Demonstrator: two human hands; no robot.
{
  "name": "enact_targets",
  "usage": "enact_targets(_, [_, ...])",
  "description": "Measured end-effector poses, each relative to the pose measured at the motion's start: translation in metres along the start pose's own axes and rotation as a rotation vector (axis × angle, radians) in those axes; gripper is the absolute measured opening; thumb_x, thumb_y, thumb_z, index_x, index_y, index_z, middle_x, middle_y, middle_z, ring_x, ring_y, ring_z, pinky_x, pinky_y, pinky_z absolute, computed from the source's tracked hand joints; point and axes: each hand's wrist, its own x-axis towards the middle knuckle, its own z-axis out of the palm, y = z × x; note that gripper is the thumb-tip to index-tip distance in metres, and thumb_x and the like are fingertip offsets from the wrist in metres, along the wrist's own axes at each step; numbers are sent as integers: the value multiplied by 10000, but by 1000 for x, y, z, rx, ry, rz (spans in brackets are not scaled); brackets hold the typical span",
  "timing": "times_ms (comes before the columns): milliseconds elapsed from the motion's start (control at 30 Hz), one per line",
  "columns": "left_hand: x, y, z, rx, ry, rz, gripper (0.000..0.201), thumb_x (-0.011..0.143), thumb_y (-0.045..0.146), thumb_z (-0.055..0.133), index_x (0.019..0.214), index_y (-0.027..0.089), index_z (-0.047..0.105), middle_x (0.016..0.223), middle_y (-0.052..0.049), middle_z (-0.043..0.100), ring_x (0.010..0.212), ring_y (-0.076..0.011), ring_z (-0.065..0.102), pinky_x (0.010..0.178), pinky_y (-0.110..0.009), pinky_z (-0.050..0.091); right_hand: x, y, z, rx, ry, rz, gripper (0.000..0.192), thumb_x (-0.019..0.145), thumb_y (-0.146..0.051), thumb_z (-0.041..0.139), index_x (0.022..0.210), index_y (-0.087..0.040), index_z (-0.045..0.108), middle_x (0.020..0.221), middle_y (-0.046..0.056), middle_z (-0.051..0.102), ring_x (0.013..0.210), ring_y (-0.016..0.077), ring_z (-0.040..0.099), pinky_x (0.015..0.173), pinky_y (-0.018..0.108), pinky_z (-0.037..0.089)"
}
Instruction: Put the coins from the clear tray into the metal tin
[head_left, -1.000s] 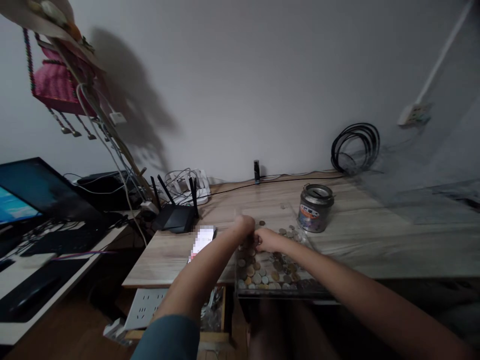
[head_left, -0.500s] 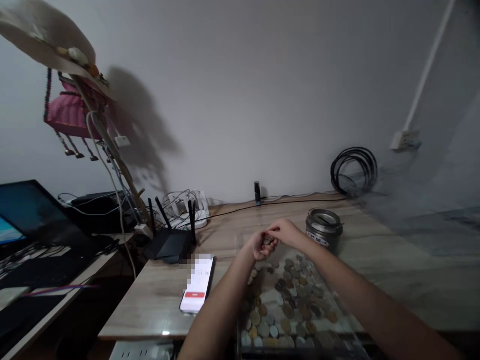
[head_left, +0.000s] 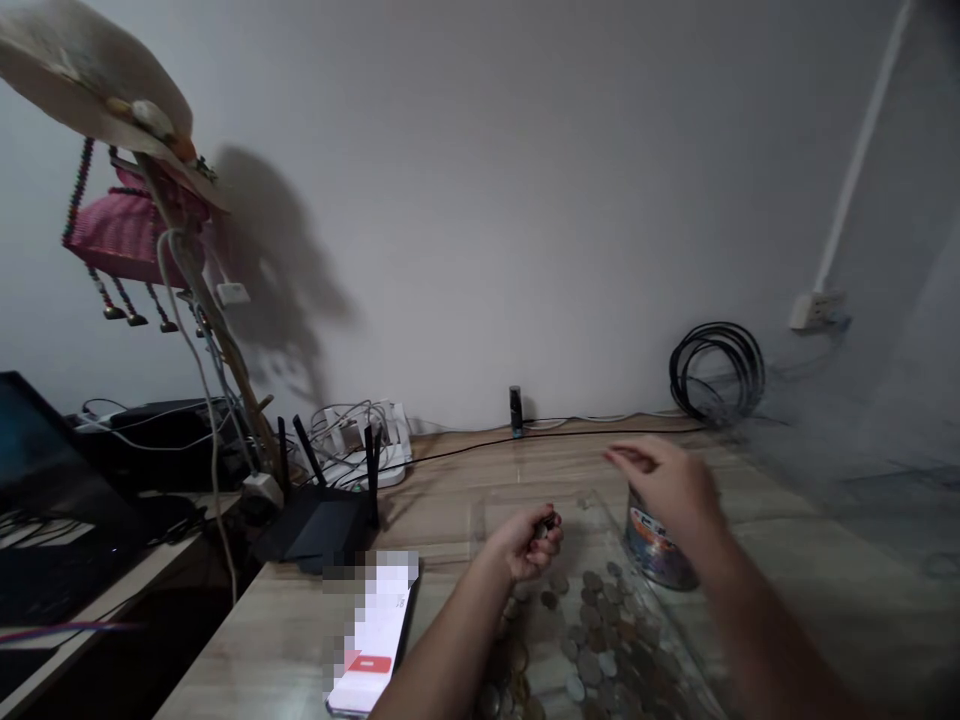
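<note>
L hand (head_left: 528,543) w/ coins (head_left: 543,530)

left hand (head_left: 529,542) held near 5 o'clock, palm turned up, fingers (head_left: 553,548) curled in, forearm (head_left: 454,640) angled toward 1; right hand (head_left: 670,485) held higher at 4, motion-blurred, fingertips pointed toward 10

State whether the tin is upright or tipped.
Upright: the tin stands base-down on the table, though the right hand mostly hides its top.
</note>
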Motion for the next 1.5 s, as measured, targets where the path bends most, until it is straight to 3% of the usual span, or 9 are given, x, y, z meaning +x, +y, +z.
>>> enact_targets(200, [-1, -2, 0, 92, 39, 21, 109, 755, 197, 473, 668, 137, 447, 482, 48, 400, 339, -6, 195, 350, -124, 4, 12, 51, -35, -308, -60, 242, 175, 700, -375, 580, 658, -224, 658, 682, 41, 651, 609, 182, 553, 484, 272, 327])
enact_targets(400, [-3, -9, 3, 269, 69, 249, 265, 687, 304, 659, 718, 157, 440, 496, 87, 391, 354, 5, 198, 394, -164, 4, -5, 16, -19, -155, 134, -127, 334, 826, -382, 420, 846, -185, 688, 915, 122, 667, 885, 236, 559, 792, 342, 416])
enact_targets(600, [-4, -13, 8, 311, 108, 378, 396, 637, 440, 697, 756, 184, 420, 487, 101, 392, 354, -6, 203, 397, -180, 19, -28, -25, 34, 94, -529, -162, 246, 780, -252, 466, 880, -209, 686, 877, 78, 685, 757, 201, 602, 696, 290, 462])
enact_targets(867, [-7, -15, 15, 316, 151, 221, 188, 790, 286, 477, 680, 136, 500, 471, 68, 399, 348, -15, 178, 390, -191, 27, -8, 22, -24, -270, 74, 135, 282, 756, -331, 469, 912, -237, 684, 873, 82, 677, 738, 228, 589, 606, 325, 418])
enact_targets(1000, [-3, -17, 12, 401, 153, 260, 221, 719, 343, 603, 701, 129, 553, 469, 80, 395, 356, -12, 200, 400, -205, 43, -1, 48, -40, -408, -55, 258, 227, 720, -305, 505, 810, -257, 708, 828, 89, 679, 719, 245, 592, 550, 328, 382])
enact_targets(1167, [-1, -18, 8, 363, 162, 348, 342, 631, 429, 697, 716, 128, 559, 475, 84, 406, 364, -5, 219, 399, -204, 51, -15, 10, -17, -245, 107, -87, 294, 799, -376, 439, 870, -227, 682, 922, 96, 670, 853, 247, 571, 712, 342, 426])
enact_targets(1300, [-3, -17, 10, 278, 141, 407, 357, 642, 444, 696, 719, 140, 526, 492, 84, 413, 361, 0, 219, 384, -186, 50, -31, -27, 20, -53, -383, -206, 226, 776, -323, 475, 770, -226, 679, 751, 66, 656, 647, 190, 561, 596, 298, 418])
enact_targets(1367, [-5, -17, 12, 230, 106, 391, 307, 696, 412, 660, 743, 138, 529, 504, 78, 418, 360, 1, 215, 376, -169, 50, -33, -33, 28, -44, -471, -208, 194, 757, -257, 485, 744, -239, 677, 736, 66, 652, 644, 195, 561, 595, 303, 419])
enact_targets(1500, [-7, -13, 13, 97, 118, 192, 215, 833, 292, 463, 805, 104, 561, 510, 46, 426, 356, -11, 231, 356, -140, 72, -22, -12, 5, -69, -148, -96, 250, 780, -292, 454, 827, -221, 688, 842, 95, 672, 726, 216, 586, 667, 326, 444])
